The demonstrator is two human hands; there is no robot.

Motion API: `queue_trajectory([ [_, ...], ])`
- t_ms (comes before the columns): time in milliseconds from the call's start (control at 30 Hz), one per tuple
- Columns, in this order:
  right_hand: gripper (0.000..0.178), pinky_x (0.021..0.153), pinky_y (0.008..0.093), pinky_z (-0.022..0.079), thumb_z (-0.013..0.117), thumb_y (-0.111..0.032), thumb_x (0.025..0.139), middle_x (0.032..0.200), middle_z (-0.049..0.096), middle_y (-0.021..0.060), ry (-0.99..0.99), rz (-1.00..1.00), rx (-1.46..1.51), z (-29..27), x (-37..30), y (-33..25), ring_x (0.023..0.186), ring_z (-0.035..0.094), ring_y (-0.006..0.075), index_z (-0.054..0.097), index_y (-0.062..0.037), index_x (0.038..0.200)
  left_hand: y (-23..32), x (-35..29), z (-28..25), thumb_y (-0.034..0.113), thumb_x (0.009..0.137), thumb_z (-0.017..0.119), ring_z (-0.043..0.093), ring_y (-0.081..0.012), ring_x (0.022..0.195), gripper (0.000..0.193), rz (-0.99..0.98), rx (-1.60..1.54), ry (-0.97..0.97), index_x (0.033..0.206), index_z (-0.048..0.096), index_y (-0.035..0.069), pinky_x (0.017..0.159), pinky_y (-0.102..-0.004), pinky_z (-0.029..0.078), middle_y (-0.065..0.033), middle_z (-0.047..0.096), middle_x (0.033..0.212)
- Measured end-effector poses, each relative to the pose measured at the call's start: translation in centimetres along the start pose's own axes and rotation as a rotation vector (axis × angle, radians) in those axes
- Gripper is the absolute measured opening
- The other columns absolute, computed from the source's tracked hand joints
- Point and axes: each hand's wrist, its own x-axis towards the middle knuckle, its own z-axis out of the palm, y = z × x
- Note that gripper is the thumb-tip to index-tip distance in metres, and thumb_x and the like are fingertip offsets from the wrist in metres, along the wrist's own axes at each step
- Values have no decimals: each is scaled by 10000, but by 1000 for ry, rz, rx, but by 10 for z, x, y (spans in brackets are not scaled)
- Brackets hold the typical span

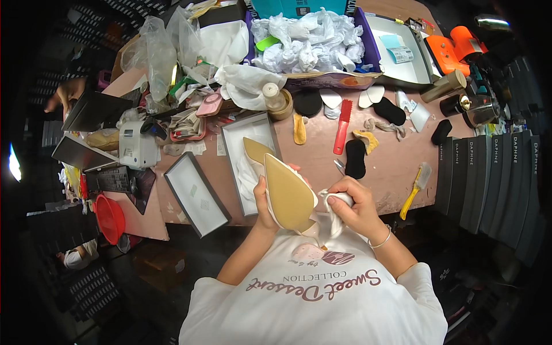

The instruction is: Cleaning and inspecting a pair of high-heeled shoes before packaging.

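Note:
My left hand (264,206) is closed round a white pointed shoe (287,192), its tan sole turned up toward me and its heel end close to my shirt. My right hand (353,206) pinches a bunched white cloth (334,223) right beside the shoe's edge. I cannot tell whether the cloth touches the shoe. Behind the held shoe, a second tan sole (257,150) shows over an open grey shoebox (234,141) lined with white paper. A grey-rimmed box lid (196,194) lies to the left of that box.
A purple box (372,54) of crumpled white paper stands at the back. Red-handled brush (343,126), black pads (355,158) and a yellow-handled brush (415,191) lie to the right. Stacked grey shoeboxes (489,184) line the right edge; a label printer (137,145) stands left.

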Motion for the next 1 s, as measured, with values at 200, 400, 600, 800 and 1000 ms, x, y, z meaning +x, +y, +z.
queue_trajectory([
  [200, 256, 587, 336, 502, 743, -86, 796, 905, 606, 89, -2, -463, -363, 15, 29, -30, 701, 613, 235, 657, -47, 1034, 1, -1, 9, 609, 936, 282, 620, -205, 929, 696, 22, 80, 94, 1266, 444, 18, 809, -334, 513, -154, 622, 1036],
  [400, 358, 605, 310, 530, 751, -61, 715, 919, 611, 73, 13, -473, -484, 18, 5, -27, 747, 639, 217, 660, -56, 1062, 0, 0, 18, 658, 916, 302, 637, -240, 851, 747, -18, 0, 119, 1210, 466, -9, 741, -345, 534, -176, 633, 946],
  [600, 335, 555, 321, 501, 708, -9, 692, 865, 603, 75, 32, -498, -452, 19, -6, -28, 678, 611, 215, 661, -46, 1021, -2, 0, 16, 663, 909, 320, 633, -235, 832, 742, -32, 25, 102, 1197, 472, -4, 720, -343, 525, -181, 632, 933],
  [800, 283, 544, 316, 494, 694, -23, 697, 824, 594, 64, 63, -547, -481, 13, 13, -26, 667, 602, 204, 649, -36, 976, 0, -3, 26, 675, 904, 325, 629, -224, 809, 751, -25, 93, 190, 1183, 495, -2, 711, -353, 527, -181, 634, 937],
  [1000, 294, 551, 313, 494, 701, -44, 686, 823, 594, 62, 43, -556, -474, 10, 4, -24, 656, 595, 204, 646, -35, 974, 1, -1, 11, 629, 927, 276, 616, -216, 924, 711, -18, -20, -77, 1242, 450, 17, 812, -351, 509, -156, 619, 1012],
])
